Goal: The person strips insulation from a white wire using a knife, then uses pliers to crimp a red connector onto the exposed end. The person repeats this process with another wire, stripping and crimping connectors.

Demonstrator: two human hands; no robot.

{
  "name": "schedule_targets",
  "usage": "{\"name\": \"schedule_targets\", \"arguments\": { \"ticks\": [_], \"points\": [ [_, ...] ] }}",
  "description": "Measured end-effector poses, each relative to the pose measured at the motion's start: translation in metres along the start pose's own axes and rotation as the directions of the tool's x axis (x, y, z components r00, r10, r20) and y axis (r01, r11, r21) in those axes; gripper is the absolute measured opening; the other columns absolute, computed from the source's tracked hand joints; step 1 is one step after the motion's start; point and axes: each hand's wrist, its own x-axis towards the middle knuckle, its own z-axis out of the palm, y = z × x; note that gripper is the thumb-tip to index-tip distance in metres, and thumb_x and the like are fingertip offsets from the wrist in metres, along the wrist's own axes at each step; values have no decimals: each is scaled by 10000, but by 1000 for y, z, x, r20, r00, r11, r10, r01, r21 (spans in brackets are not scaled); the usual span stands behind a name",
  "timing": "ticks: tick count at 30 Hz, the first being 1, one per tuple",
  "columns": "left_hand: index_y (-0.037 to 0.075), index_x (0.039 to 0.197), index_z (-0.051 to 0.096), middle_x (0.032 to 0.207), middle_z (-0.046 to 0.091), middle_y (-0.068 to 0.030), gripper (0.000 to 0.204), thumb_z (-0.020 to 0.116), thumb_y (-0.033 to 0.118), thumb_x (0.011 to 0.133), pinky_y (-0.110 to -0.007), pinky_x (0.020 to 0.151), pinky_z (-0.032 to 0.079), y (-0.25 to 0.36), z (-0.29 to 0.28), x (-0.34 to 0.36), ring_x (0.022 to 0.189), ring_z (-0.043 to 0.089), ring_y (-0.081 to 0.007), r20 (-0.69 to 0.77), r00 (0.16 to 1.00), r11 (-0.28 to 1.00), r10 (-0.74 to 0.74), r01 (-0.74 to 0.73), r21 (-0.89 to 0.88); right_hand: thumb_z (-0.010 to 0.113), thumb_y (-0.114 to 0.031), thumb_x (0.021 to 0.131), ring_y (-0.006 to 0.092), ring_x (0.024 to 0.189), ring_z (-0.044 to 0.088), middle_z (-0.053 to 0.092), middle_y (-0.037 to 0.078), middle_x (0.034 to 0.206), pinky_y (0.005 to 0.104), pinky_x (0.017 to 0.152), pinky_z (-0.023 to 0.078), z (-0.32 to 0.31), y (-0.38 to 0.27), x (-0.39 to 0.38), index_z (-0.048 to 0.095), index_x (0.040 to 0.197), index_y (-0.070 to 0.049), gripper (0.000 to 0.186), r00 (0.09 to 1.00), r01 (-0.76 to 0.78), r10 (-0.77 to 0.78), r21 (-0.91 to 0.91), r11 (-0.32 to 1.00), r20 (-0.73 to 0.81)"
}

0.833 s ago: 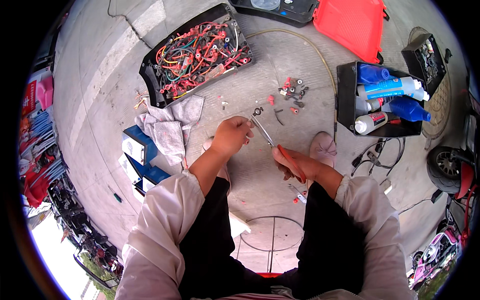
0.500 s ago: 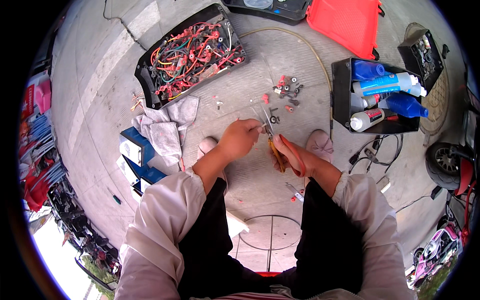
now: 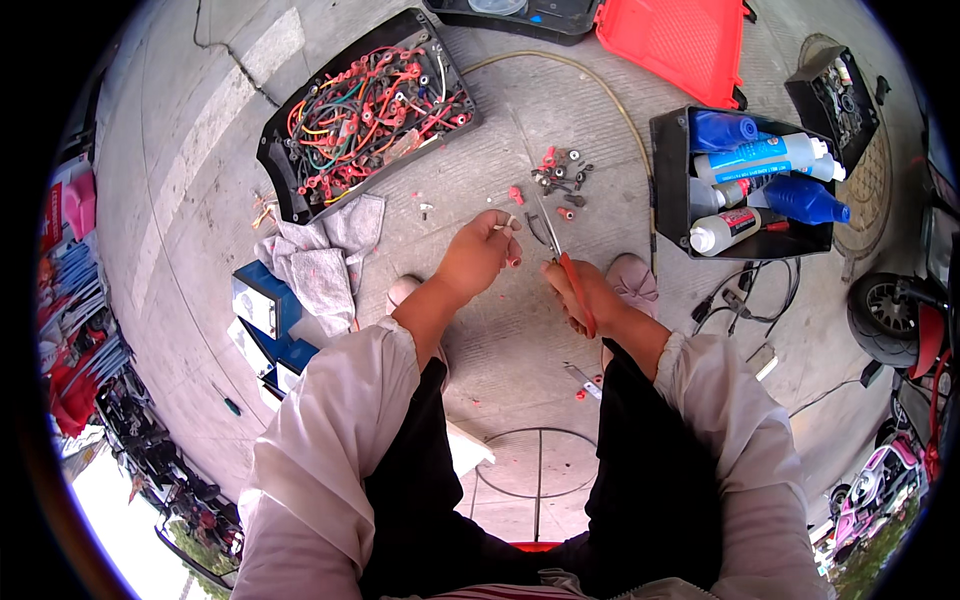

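My right hand (image 3: 585, 295) grips a pair of scissors with red-orange handles (image 3: 580, 290); the metal blades (image 3: 550, 228) point away from me, parted a little. To its left, my left hand (image 3: 475, 258) is closed, its fingertips bent around a small red-ended piece (image 3: 514, 262) that is mostly hidden. The two hands are apart, above the concrete between my shoes. Just beyond the blades lies a small heap of red and dark cable terminals (image 3: 562, 175). A single red terminal (image 3: 516, 194) sits left of that heap.
A black tray (image 3: 272, 165) full of tangled red wires stands far left, a grey rag (image 3: 315, 250) and blue boxes (image 3: 272, 300) nearer. At right are a black bin (image 3: 672, 180) of bottles, a black cable (image 3: 795, 290) and a wheel (image 3: 885, 315). A red lid (image 3: 670, 45) lies beyond.
My hands have separated: the left has drawn back from the scissors, and the right has moved slightly to the right. The whole view has shifted a little.
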Motion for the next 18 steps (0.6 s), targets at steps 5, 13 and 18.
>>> {"name": "schedule_targets", "arguments": {
  "ticks": [5, 13, 18],
  "points": [
    [50, 1030, 551, 1002, 663, -84, 99, 501, 128, 994, -282, 788, 516, -3, -20, 1, 831, 604, -126, -239, 971, 855, -30, -99, -509, 263, -743, 904, 121, 563, 435, 420, 14, 677, 291, 538, 452, 9, -3, -16, 439, 850, -80, 688, 975, -115, 88, 123, 986, 205],
    [26, 989, 558, 1016, 650, -101, 72, 518, 86, 982, -304, 906, 530, -3, -6, -12, 968, 645, -190, -111, 993, 757, -50, -35, -652, 211, -819, 852, 133, 514, 436, 405, 23, 617, 275, 524, 433, 18, -9, -11, 392, 746, -114, 736, 949, -76, 15, 183, 980, 315],
    [31, 986, 561, 1042, 646, -96, 58, 519, 69, 979, -312, 925, 524, -2, 3, -17, 995, 645, -198, -42, 999, 788, -20, -10, -615, 200, -838, 835, 146, 526, 463, 418, 27, 619, 276, 522, 425, 16, -12, -7, 393, 716, -118, 755, 961, -73, -3, 261, 963, 277]
  ]
}}
